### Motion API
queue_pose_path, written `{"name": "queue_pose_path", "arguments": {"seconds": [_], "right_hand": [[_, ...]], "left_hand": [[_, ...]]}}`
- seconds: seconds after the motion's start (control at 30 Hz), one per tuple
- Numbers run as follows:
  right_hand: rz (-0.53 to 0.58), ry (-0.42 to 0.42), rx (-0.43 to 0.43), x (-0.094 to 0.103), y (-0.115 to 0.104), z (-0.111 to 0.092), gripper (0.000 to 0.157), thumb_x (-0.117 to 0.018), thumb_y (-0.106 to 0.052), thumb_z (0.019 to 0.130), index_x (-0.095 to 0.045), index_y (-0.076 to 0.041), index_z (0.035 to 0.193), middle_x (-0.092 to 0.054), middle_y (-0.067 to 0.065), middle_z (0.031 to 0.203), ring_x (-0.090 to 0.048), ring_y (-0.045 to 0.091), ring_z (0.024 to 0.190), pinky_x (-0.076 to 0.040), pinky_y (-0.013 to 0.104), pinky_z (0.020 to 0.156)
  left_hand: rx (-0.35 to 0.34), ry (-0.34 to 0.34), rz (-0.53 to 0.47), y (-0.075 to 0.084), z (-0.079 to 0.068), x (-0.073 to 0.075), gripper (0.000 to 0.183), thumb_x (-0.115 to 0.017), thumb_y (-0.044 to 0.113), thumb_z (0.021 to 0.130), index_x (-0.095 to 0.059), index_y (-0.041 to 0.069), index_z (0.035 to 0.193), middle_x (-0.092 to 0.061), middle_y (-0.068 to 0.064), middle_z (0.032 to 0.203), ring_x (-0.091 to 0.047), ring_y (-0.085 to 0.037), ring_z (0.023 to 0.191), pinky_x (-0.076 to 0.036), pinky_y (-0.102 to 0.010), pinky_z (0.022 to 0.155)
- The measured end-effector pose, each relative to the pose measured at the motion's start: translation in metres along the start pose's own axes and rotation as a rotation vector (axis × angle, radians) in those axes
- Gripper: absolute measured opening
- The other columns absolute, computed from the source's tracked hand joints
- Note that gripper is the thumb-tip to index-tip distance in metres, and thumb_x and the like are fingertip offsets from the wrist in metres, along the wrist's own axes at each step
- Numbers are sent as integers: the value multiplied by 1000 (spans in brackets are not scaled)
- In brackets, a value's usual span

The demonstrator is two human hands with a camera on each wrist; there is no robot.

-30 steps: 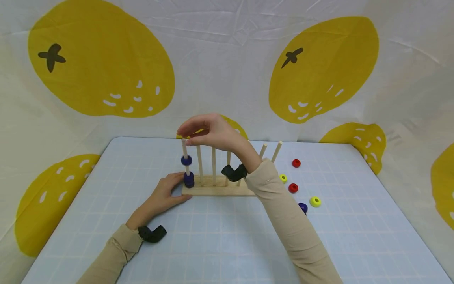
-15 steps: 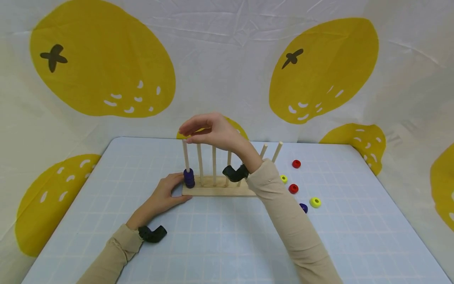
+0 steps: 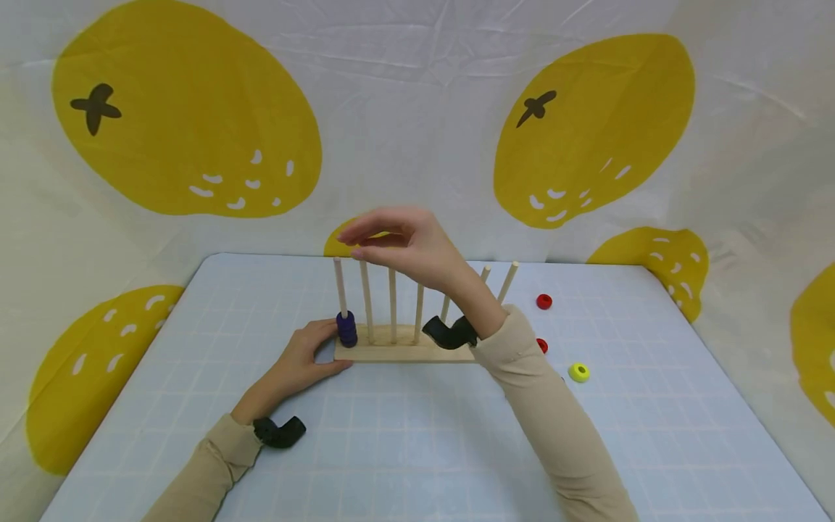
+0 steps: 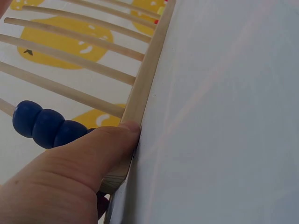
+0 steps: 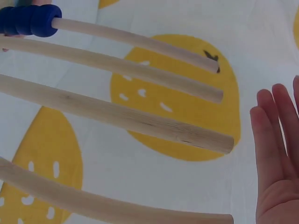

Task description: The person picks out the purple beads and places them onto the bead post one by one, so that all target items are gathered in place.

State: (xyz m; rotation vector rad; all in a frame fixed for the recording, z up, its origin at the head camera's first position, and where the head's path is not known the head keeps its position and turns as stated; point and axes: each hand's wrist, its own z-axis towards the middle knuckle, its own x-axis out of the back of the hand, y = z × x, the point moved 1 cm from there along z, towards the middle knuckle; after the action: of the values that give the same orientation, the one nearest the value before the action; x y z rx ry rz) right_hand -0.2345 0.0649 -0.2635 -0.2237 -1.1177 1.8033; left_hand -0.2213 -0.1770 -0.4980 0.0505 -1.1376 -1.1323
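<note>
Blue beads (image 3: 347,329) sat stacked low on the leftmost peg (image 3: 341,286) of the rack (image 3: 407,354) in the head view, and the left hand (image 3: 306,355) grasped the rack's left end. The right hand (image 3: 411,245), its fingers released, hovered above the pegs. Red beads (image 3: 544,301) and a yellow bead (image 3: 579,373) lay to the right on the table (image 3: 417,449). Left wrist: the thumb (image 4: 98,151) pressed the rack's edge beside the blue beads. Right wrist: extended fingers (image 5: 268,144) stood apart from the peg tips.

The gridded bench (image 3: 404,449) bore a wooden peg rack (image 3: 404,353) at the left hand (image 3: 301,357); red beads (image 3: 544,301) and a yellow bead (image 3: 579,373) lay right of the right hand (image 3: 417,246).
</note>
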Motion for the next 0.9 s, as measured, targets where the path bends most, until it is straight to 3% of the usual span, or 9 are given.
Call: {"name": "queue_pose_path", "arguments": {"seconds": [0.17,0.4,0.9], "right_hand": [[-60,2,35,2,-7,-17,23,-71,9,86,-70,7,108,-71,15,107,-67,32,99,-56,39,87],[-133,-10,39,14,-16,-44,26,-71,11,85,-70,5,110,-72,13,109,-68,22,101,-56,42,87],[-201,70,3,53,-29,-106,33,-71,17,80,-71,3,110,-72,13,109,-68,29,101,-55,41,87]], "left_hand": [[20,-8,2,2,0,1,65,-85,22,77,-59,5,134,-59,-13,135,-51,-34,125,-38,-58,101],[26,-13,6,4,1,2,66,-85,21,77,-59,3,134,-59,-16,135,-51,-35,126,-38,-59,101],[26,-7,27,3,1,1,66,-84,21,77,-58,1,134,-59,-17,134,-51,-38,124,-38,-62,99]]}}
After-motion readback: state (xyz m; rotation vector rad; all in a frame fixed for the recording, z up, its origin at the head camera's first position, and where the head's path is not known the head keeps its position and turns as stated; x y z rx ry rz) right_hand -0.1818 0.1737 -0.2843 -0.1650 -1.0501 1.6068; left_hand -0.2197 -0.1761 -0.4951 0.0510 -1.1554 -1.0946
